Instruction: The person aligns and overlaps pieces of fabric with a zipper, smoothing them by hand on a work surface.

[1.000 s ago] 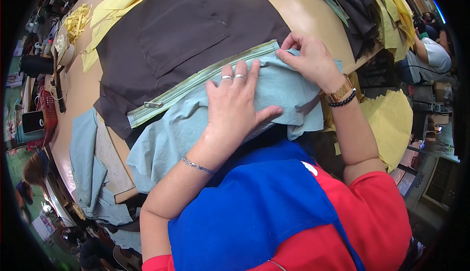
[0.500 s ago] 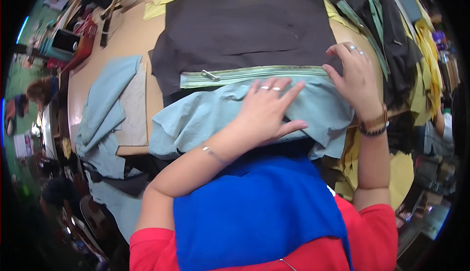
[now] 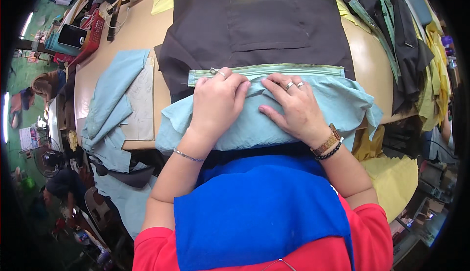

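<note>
A dark brown fabric panel lies flat on the table, with a pale green zipper along its near edge. Light blue fabric gathers in folds just below the zipper. My left hand is closed near the zipper's left end, thumb and forefinger pinching the upper edge of the blue fabric. Close by on the right, my right hand rests on the same fabric, fingers bent, thumb apart from the forefinger. The metal zipper pull shows just beyond my left knuckles.
Folded light blue fabric lies over a paper pattern at the left. A red basket stands at the far left. Dark pieces with green zippers and yellow fabric hang at the right. Another person is off to the left.
My left hand has moved left and up to the zipper's left end and closed. The right hand has come left from the zipper's right end onto the blue fabric, which has shifted.
</note>
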A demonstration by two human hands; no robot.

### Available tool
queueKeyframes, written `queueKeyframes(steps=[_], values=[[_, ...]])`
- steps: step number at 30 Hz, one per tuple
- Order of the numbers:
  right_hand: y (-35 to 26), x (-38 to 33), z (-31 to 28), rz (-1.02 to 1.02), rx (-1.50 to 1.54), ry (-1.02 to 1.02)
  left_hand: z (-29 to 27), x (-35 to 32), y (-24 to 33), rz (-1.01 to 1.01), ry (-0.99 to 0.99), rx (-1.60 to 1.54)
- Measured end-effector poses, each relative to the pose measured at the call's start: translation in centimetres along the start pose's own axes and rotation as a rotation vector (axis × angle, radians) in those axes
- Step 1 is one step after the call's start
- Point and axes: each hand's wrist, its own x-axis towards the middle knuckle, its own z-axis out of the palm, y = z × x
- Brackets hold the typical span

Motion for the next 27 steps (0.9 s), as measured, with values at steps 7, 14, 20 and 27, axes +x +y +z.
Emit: queueKeyframes(steps=[7, 14, 20, 27], values=[[-0.1, 0.0, -0.1, 0.007, -0.016, -0.032, -0.1, 0.7, -0.5, -0.124, -0.006, -0.060], [-0.3, 0.2, -0.3, 0.010, -0.013, -0.040, -0.3, 1.5, -0.6, -0.268, -0.075, -0.108], [-0.3, 0.1, -0.3, 0.010, -0.017, -0.049, -0.2, 1.6, -0.3, -0.274, -0.073, -0.080], [-2.0, 0.7, 0.1, -0.024, -0.058, -0.085, 0.2, 1.1, 0.0, -0.214, -0.048, 0.019]])
